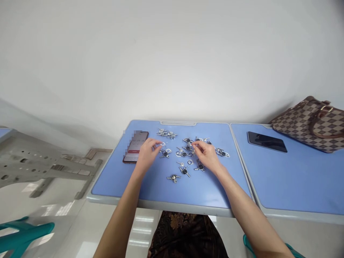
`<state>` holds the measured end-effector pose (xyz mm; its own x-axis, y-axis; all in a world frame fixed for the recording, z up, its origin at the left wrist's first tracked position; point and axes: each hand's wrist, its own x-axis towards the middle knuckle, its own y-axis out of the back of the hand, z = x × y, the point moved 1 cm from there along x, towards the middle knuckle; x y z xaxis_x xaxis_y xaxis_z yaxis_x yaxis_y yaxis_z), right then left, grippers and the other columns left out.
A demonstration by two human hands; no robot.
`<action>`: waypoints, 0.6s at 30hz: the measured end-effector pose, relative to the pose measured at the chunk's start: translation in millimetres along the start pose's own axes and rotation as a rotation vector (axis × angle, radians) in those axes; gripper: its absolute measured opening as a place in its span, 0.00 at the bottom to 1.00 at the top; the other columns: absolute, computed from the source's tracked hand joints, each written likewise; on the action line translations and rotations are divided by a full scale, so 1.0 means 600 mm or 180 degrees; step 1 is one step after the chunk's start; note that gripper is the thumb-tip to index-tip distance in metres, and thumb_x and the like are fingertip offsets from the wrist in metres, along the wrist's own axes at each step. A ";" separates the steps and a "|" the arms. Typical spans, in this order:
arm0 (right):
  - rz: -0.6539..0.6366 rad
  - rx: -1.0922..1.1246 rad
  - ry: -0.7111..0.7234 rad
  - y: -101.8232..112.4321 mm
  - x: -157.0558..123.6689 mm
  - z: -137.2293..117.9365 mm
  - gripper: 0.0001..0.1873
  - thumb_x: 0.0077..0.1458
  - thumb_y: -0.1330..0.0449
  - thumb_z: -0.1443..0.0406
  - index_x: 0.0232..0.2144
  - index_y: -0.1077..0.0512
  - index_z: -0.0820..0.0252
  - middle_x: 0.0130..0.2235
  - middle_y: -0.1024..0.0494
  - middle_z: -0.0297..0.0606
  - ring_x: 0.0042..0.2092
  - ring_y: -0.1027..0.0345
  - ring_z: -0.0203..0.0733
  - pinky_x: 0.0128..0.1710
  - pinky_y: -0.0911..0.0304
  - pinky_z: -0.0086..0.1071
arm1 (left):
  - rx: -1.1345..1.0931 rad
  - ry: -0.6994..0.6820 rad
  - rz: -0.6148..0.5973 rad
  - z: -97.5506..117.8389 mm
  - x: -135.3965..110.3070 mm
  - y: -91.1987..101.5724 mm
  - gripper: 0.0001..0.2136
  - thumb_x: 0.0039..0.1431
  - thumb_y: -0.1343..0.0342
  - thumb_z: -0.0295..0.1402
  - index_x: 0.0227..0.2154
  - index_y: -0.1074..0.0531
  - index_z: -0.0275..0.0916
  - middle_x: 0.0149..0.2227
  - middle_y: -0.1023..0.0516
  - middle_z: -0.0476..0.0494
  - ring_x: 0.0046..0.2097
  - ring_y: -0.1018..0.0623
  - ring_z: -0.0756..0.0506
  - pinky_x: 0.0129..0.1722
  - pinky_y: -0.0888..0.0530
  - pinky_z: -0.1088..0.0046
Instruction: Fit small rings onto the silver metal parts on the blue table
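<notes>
My left hand (147,152) is over the left part of the blue desk, thumb and forefinger pinched on a small pale metal piece (163,144). Just right of it lies a metal part with a black round centre (165,153). My right hand (207,154) is closed in a pinch amid several similar parts; what its fingertips grip is too small to make out. Below them sit another black-centred part (184,171) and one with a silvery ball-like centre (173,177). A loose dark ring (190,162) and a small key-shaped metal piece (180,163) lie between the hands.
A cluster of silvery pieces (167,134) lies at the back of the desk (113,182). A phone with a lit screen (136,145) is at the left. On the adjoining desk are a dark phone (267,141) and a checkered handbag (303,122). The wall stands behind.
</notes>
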<state>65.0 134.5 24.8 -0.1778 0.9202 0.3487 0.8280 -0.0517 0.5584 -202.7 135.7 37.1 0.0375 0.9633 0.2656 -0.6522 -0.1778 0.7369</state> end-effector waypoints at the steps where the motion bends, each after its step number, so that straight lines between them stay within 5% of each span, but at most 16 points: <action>1: -0.0012 -0.0008 0.0007 0.000 0.000 0.000 0.12 0.61 0.47 0.62 0.37 0.25 0.59 0.21 0.31 0.30 0.23 0.41 0.35 0.27 0.45 0.28 | -0.0082 -0.0129 -0.0241 0.013 -0.018 0.009 0.07 0.59 0.46 0.32 0.38 0.24 0.40 0.37 0.26 0.46 0.36 0.27 0.48 0.39 0.29 0.72; 6: -0.0090 -0.0078 0.0050 -0.001 -0.002 -0.004 0.12 0.61 0.48 0.63 0.37 0.25 0.59 0.21 0.31 0.30 0.22 0.41 0.35 0.28 0.45 0.28 | -0.0267 -0.0496 -0.1435 0.058 -0.115 0.025 0.11 0.60 0.45 0.32 0.46 0.27 0.46 0.45 0.27 0.47 0.44 0.25 0.47 0.42 0.27 0.71; 10: -0.0101 -0.0125 0.0075 -0.003 -0.004 -0.003 0.11 0.61 0.47 0.63 0.37 0.25 0.59 0.22 0.31 0.30 0.23 0.40 0.35 0.28 0.44 0.28 | 0.0017 -0.0644 -0.1449 0.065 -0.153 -0.002 0.13 0.59 0.45 0.28 0.46 0.29 0.45 0.45 0.28 0.46 0.47 0.26 0.45 0.47 0.28 0.67; 18: -0.0117 -0.0171 0.0088 -0.005 -0.004 -0.002 0.11 0.61 0.47 0.63 0.37 0.25 0.59 0.23 0.29 0.31 0.23 0.39 0.36 0.28 0.44 0.29 | 0.0143 -0.0671 -0.1249 0.069 -0.160 -0.025 0.07 0.60 0.47 0.25 0.39 0.29 0.42 0.40 0.27 0.46 0.43 0.26 0.45 0.44 0.28 0.68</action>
<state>62.4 132.1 23.1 -0.2229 0.9108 0.3474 0.7909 -0.0393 0.6107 -165.1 37.5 26.7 0.4321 0.8984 0.0782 -0.5245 0.1799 0.8322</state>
